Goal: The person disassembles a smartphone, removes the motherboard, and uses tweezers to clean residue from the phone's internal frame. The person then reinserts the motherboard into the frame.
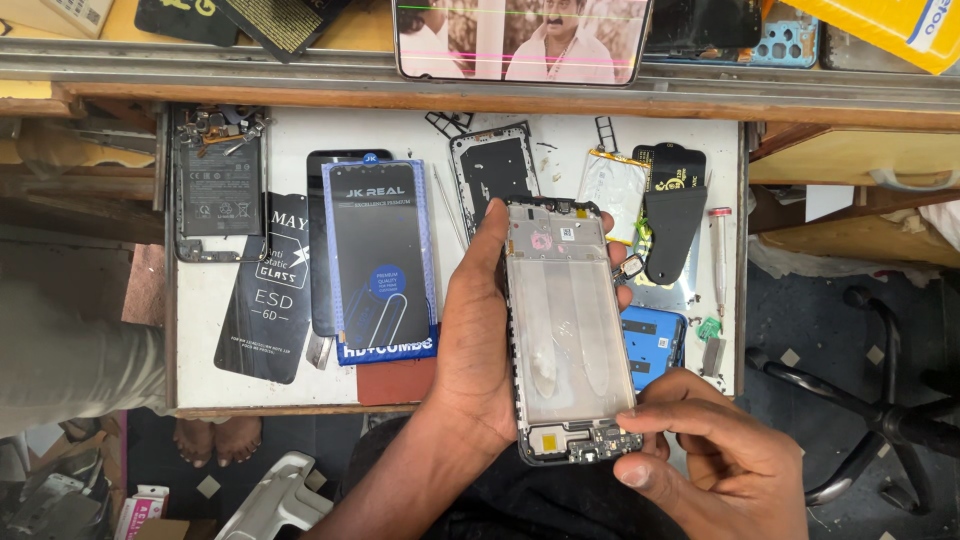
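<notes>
My left hand (470,340) grips an opened phone frame (565,320) from its left side, fingers wrapped behind it, holding it upright over the white tray (290,130). The frame's silvery inner plate faces me, with a small circuit board at its bottom end. My right hand (715,455) pinches the frame's bottom right corner near that board with thumb and forefinger.
On the tray lie a blue-edged screen-protector pack (380,255), black glass packets (270,300), a phone body with battery (218,185), a black back frame (490,170), a blue phone cover (655,345), a screwdriver (720,255) and tweezers. A lit phone (520,38) leans on the shelf above. A chair base (870,400) stands right.
</notes>
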